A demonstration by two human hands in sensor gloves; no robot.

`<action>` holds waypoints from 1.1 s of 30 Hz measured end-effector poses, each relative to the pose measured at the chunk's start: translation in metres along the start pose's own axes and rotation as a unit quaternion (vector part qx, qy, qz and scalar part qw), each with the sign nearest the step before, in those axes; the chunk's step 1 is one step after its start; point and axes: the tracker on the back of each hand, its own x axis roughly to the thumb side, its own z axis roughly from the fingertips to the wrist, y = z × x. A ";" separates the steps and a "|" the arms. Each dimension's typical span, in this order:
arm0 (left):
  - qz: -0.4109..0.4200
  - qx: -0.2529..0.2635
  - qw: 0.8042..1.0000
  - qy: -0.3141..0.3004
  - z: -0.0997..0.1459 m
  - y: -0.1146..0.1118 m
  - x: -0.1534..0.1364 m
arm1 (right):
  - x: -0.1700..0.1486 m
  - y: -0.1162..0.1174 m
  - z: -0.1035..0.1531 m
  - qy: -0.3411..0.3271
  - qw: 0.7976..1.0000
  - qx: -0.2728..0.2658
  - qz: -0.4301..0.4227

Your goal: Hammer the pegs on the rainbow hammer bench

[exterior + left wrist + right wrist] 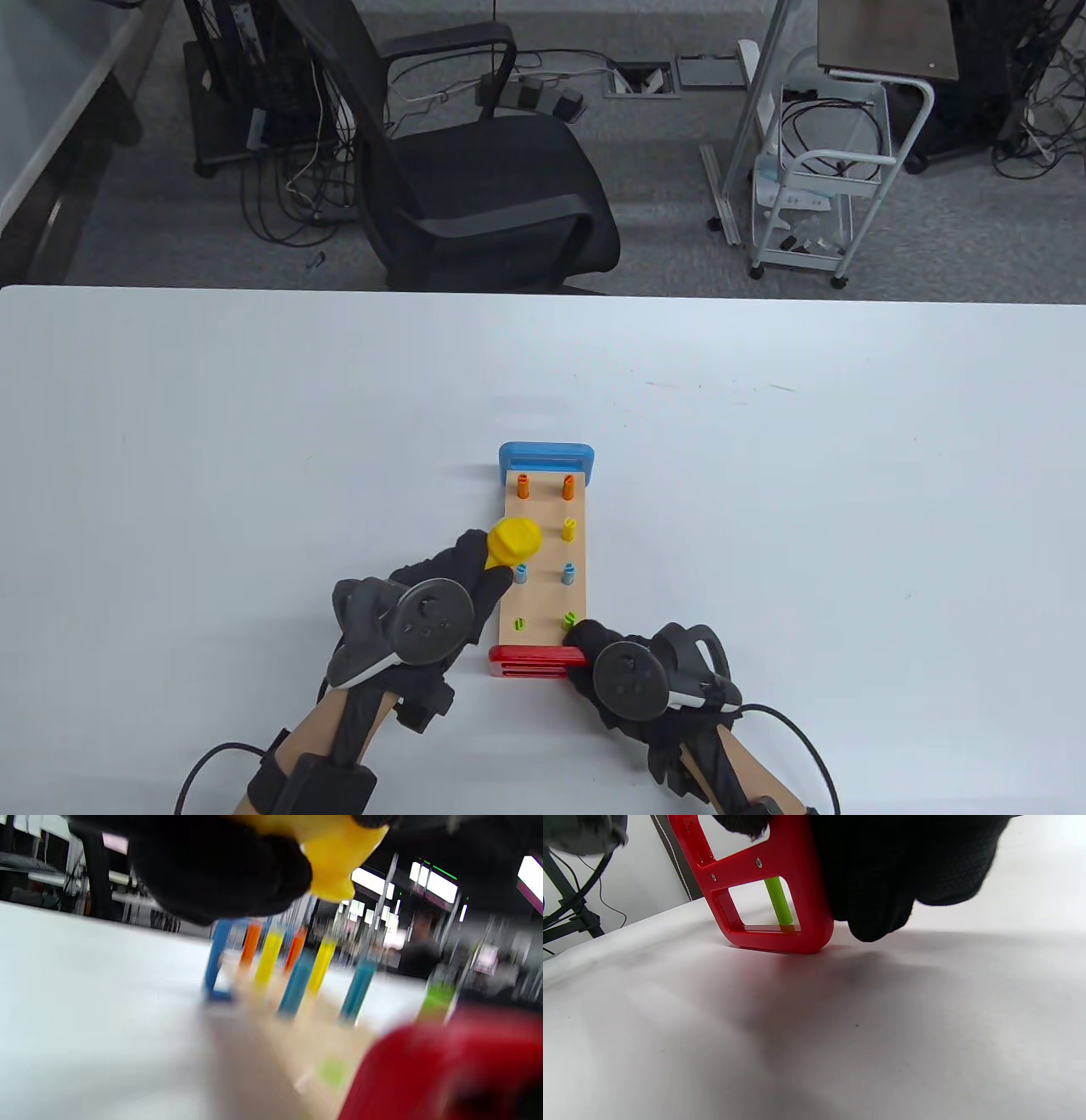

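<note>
Two hands busy: left hand [424, 624] grips yellow plastic toy hammer [512, 541] at frame centre; right hand [632, 675] apparently clamps wooden rainbow peg bench [544, 564] by its red end, lower centre.

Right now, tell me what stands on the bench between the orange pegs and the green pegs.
In the table view, yellow peg and two blue pegs; the yellow hammer covers the fourth spot.

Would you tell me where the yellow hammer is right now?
In the table view, the left hand holds the yellow hammer above the bench's left peg row.
</note>
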 end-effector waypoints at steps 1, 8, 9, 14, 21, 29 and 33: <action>-0.040 -0.041 0.998 -0.015 0.007 0.002 0.000 | 0.000 0.000 0.000 0.002 1.000 0.000 0.002; 0.033 0.085 0.996 -0.009 0.010 0.036 0.005 | 0.000 0.000 0.000 0.001 1.000 -0.001 0.002; 0.081 0.128 0.988 -0.014 0.017 0.045 0.004 | 0.000 0.000 0.000 0.001 1.000 0.000 0.002; 0.000 0.034 0.999 0.017 0.001 0.015 0.005 | 0.001 0.000 0.000 0.001 1.000 -0.001 0.002; -0.002 0.038 0.999 0.013 0.003 0.015 0.007 | 0.001 0.000 0.000 0.002 1.000 0.000 0.004; 0.015 0.020 1.000 0.018 -0.001 0.004 0.008 | 0.001 0.000 0.000 0.002 1.000 -0.001 0.004; -0.005 -0.033 0.999 0.013 -0.003 0.000 0.009 | 0.001 0.000 0.000 0.002 1.000 -0.001 0.005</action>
